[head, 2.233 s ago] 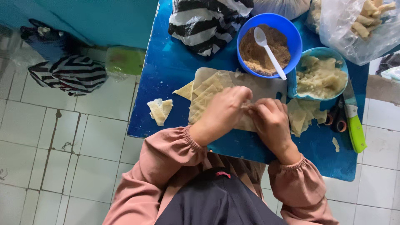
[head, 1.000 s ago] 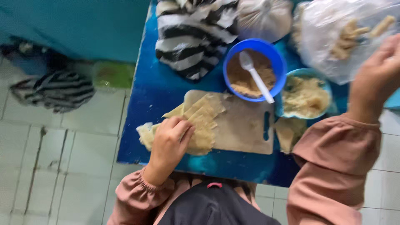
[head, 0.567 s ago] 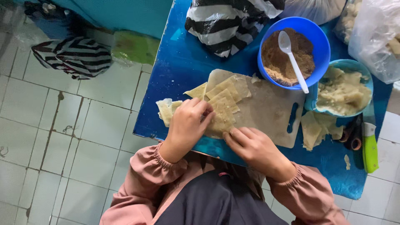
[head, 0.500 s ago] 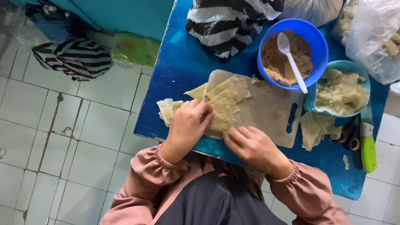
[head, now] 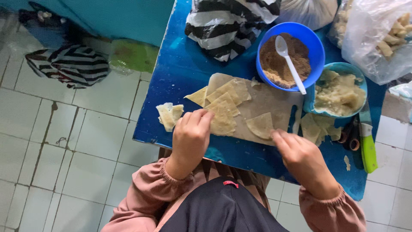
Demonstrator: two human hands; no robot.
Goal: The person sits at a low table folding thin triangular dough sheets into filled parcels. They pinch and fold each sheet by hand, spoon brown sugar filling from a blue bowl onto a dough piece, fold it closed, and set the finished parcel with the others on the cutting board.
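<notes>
A pale wooden cutting board point(head: 274, 105) lies on the blue table point(head: 184, 73), with a stack of thin triangular dough wrappers point(head: 225, 103) on its left half. My left hand point(head: 191, 137) rests at the lower left of that stack, its fingertips on the edge of a wrapper. A single wrapper point(head: 260, 125) lies apart near the board's front edge. My right hand point(head: 300, 157) touches its lower right corner with fingers partly curled. Behind the board stand a blue bowl of brown filling point(head: 286, 56) with a white spoon point(head: 289, 63) and a light-blue bowl of pale mash point(head: 339, 91).
A folded wrapper piece point(head: 168, 115) lies near the table's left edge. More wrappers point(head: 316, 128), a green-handled knife point(head: 367, 144) and scissors sit at the right. Striped plastic bags point(head: 231, 23) and clear bags point(head: 377, 34) crowd the back. White tiled floor lies left, with another striped bag point(head: 71, 64).
A single wrapper now lies apart from the stack on the board's right half, with my right hand shifted right to its corner. My left hand stays at the stack.
</notes>
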